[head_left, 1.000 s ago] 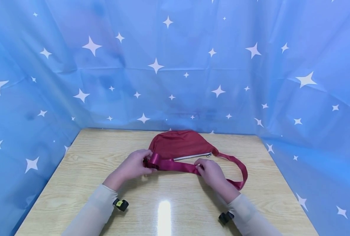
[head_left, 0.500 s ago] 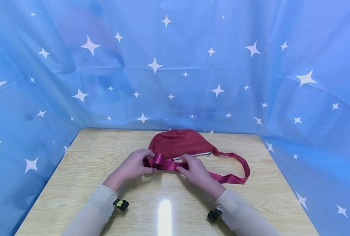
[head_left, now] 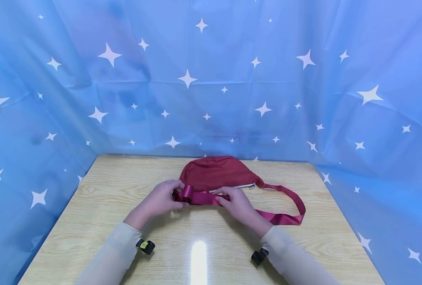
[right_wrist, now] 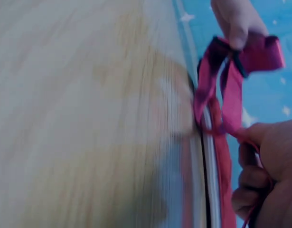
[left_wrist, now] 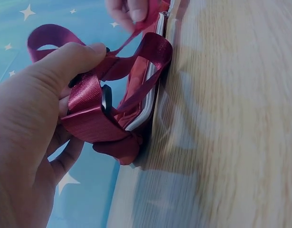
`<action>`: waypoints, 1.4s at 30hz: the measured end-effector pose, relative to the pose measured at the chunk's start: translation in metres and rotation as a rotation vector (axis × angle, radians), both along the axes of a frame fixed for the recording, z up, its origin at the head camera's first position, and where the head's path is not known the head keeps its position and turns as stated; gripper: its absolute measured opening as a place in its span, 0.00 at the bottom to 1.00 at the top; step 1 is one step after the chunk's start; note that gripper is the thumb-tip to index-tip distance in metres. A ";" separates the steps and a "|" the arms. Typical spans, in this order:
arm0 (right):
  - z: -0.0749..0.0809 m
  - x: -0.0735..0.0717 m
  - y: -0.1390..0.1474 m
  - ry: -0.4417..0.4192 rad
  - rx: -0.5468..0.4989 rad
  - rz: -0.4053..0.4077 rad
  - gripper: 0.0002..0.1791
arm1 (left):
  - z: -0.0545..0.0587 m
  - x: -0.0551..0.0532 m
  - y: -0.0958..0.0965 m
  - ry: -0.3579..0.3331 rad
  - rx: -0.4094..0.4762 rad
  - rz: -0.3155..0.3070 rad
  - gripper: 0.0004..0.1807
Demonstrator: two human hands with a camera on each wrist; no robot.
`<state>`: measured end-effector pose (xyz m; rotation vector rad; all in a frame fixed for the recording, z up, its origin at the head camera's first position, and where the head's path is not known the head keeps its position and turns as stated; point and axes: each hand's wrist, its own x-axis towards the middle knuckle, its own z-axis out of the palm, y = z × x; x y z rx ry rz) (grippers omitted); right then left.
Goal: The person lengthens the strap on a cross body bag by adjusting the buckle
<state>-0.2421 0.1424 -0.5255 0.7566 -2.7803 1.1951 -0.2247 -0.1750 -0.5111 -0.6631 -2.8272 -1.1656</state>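
A dark red waist bag [head_left: 214, 172] lies toward the back of the table, its silver zipper [left_wrist: 149, 92] along the near side. My left hand [head_left: 159, 201] pinches the bag's crimson webbing strap [left_wrist: 89, 92] at a black slide buckle [left_wrist: 107, 98], thumb on top. The webbing loops through and around this buckle. To the right, my right hand [head_left: 240, 206] pinches the strap between thumb and fingers, in front of the zipper. In the right wrist view its other fingers are curled, with strap running under the palm.
The strap's remaining length [head_left: 298, 202] curves in a loop on the right of the wooden table [head_left: 125, 170]. A blue curtain with white stars [head_left: 211, 99] hangs behind the table and along its sides.
My right hand has slid left along the strap toward the left hand, then a little back right. The strap loop on the right has spread farther right. My left hand stays in place.
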 end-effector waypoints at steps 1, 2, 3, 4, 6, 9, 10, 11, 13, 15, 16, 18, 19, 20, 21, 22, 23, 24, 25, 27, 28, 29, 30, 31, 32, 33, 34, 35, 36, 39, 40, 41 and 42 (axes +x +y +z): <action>0.000 -0.001 0.006 -0.001 0.007 -0.017 0.09 | 0.000 0.000 0.000 -0.005 0.000 0.002 0.22; -0.001 -0.002 0.011 0.000 0.013 -0.036 0.08 | 0.000 0.000 0.000 -0.008 -0.002 0.003 0.23; -0.003 -0.003 0.016 0.000 0.019 -0.054 0.08 | 0.001 0.000 0.000 -0.008 -0.005 0.002 0.23; -0.003 -0.004 0.020 -0.004 0.026 -0.072 0.07 | 0.001 0.000 0.000 -0.008 -0.010 0.004 0.24; -0.005 -0.005 0.027 -0.010 0.035 -0.093 0.06 | 0.001 0.000 0.000 -0.006 -0.015 0.003 0.25; -0.007 -0.007 0.032 -0.020 0.047 -0.101 0.06 | 0.002 0.001 0.001 0.001 -0.019 -0.001 0.25; -0.007 -0.008 0.032 -0.019 0.052 -0.096 0.06 | 0.002 0.001 0.001 0.001 -0.018 0.000 0.25; -0.007 -0.007 0.031 -0.018 0.060 -0.092 0.06 | 0.001 0.001 0.001 0.002 -0.017 -0.001 0.25; -0.007 -0.007 0.027 -0.011 0.073 -0.074 0.07 | 0.001 0.001 0.001 0.001 -0.014 -0.001 0.25; -0.008 -0.006 0.019 0.002 0.091 -0.045 0.09 | 0.001 0.001 0.001 -0.001 -0.013 0.000 0.25; -0.008 -0.005 0.015 0.006 0.098 -0.029 0.11 | 0.001 0.001 0.001 -0.001 -0.013 0.000 0.25; -0.007 -0.002 0.004 0.006 0.105 -0.001 0.14 | 0.001 0.001 0.001 -0.002 -0.014 -0.001 0.26; -0.006 0.000 -0.002 0.008 0.110 0.008 0.15 | 0.001 0.001 0.001 0.000 -0.014 -0.001 0.26; -0.005 0.001 -0.007 0.004 0.114 0.013 0.16 | 0.001 0.001 0.001 0.001 -0.015 -0.003 0.26; -0.003 0.003 -0.013 0.003 0.117 0.018 0.17 | 0.001 0.000 0.001 0.004 -0.014 -0.004 0.26; -0.001 0.004 -0.018 -0.001 0.116 0.023 0.17 | 0.001 0.000 0.001 0.007 -0.017 -0.006 0.25; 0.000 0.005 -0.023 0.003 0.118 0.029 0.17 | 0.001 0.000 0.002 0.011 -0.018 -0.008 0.25; 0.001 0.006 -0.028 0.006 0.117 0.034 0.16 | 0.001 -0.001 0.002 0.014 -0.019 -0.009 0.25; 0.001 0.007 -0.032 0.005 0.113 0.039 0.15 | 0.000 -0.001 0.002 0.018 -0.020 -0.011 0.25; 0.003 0.007 -0.037 0.001 0.096 0.048 0.13 | 0.000 -0.001 0.003 0.020 -0.020 -0.013 0.25; 0.004 0.007 -0.040 0.000 0.082 0.052 0.12 | 0.000 -0.001 0.002 0.021 -0.019 -0.014 0.24; 0.004 0.007 -0.041 -0.001 0.068 0.050 0.11 | 0.001 -0.001 0.001 0.020 -0.016 -0.014 0.24; 0.005 0.008 -0.042 -0.006 0.051 0.045 0.10 | 0.001 -0.001 0.001 0.019 -0.015 -0.013 0.24; 0.006 0.007 -0.041 -0.007 0.038 0.044 0.10 | 0.001 -0.001 0.001 0.018 -0.012 -0.014 0.25; 0.007 0.007 -0.040 -0.005 0.030 0.041 0.09 | 0.002 -0.001 0.001 0.016 -0.009 -0.014 0.25; 0.007 0.007 -0.037 -0.001 0.024 0.038 0.09 | 0.002 -0.001 0.001 0.016 -0.008 -0.014 0.25; 0.008 0.007 -0.035 -0.001 0.018 0.036 0.08 | 0.002 -0.001 0.001 0.014 -0.005 -0.014 0.25; 0.008 0.006 -0.032 0.001 0.017 0.034 0.08 | 0.002 -0.001 0.001 0.013 -0.006 -0.014 0.25; 0.008 0.006 -0.028 -0.002 0.012 0.033 0.08 | 0.002 -0.001 0.001 0.014 -0.007 -0.014 0.25; 0.007 0.003 -0.017 -0.017 0.006 0.025 0.09 | 0.003 -0.001 0.001 0.013 -0.009 -0.015 0.25; 0.007 0.002 -0.014 -0.024 0.000 0.024 0.09 | 0.003 -0.001 0.000 0.013 -0.009 -0.015 0.25; 0.007 0.001 -0.010 -0.029 -0.002 0.023 0.09 | 0.003 0.000 0.000 0.014 -0.010 -0.015 0.24; 0.006 0.001 -0.007 -0.040 -0.004 0.023 0.09 | 0.003 0.000 0.000 0.015 -0.011 -0.014 0.24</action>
